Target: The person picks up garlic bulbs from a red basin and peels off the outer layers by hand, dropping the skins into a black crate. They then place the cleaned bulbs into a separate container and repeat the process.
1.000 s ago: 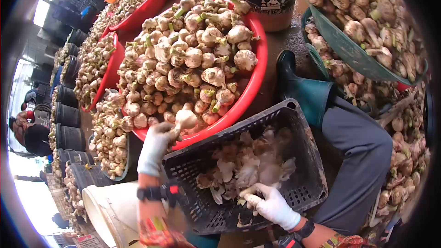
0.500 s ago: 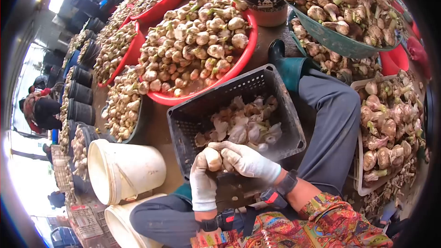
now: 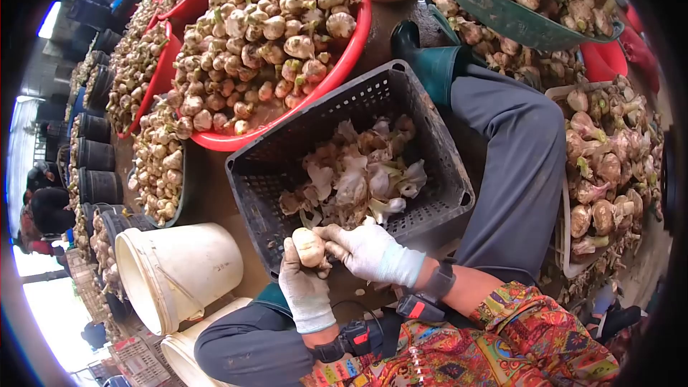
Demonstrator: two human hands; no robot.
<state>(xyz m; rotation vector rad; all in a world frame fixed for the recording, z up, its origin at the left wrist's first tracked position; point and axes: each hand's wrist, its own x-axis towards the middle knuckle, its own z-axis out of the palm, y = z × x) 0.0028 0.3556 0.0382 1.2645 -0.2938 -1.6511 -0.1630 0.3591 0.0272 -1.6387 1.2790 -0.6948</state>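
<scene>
A pale garlic bulb (image 3: 309, 247) sits between my two gloved hands, over the near edge of a black plastic crate (image 3: 344, 111). My left hand (image 3: 304, 292), in a whitish work glove, grips the bulb from below and the left. On its right side, the fingers of my right hand (image 3: 370, 252) pinch the bulb's end, where a bit of loose skin or root hangs. Exactly what those fingertips hold is partly hidden. Inside the crate lie loose garlic skins (image 3: 352, 175) in a heap.
Beyond the crate stands a red tub (image 3: 362, 36) heaped with garlic. Garlic also fills a green basin (image 3: 494, 18) and a white crate (image 3: 566, 244) on the right. A white bucket (image 3: 193, 265) lies tipped at the left. Another person (image 3: 43, 208) is far left.
The bulb has turned and shows more between my hands; my right fingers have shifted to its right side. The view has tilted down, and the crate's skins appear more spread out.
</scene>
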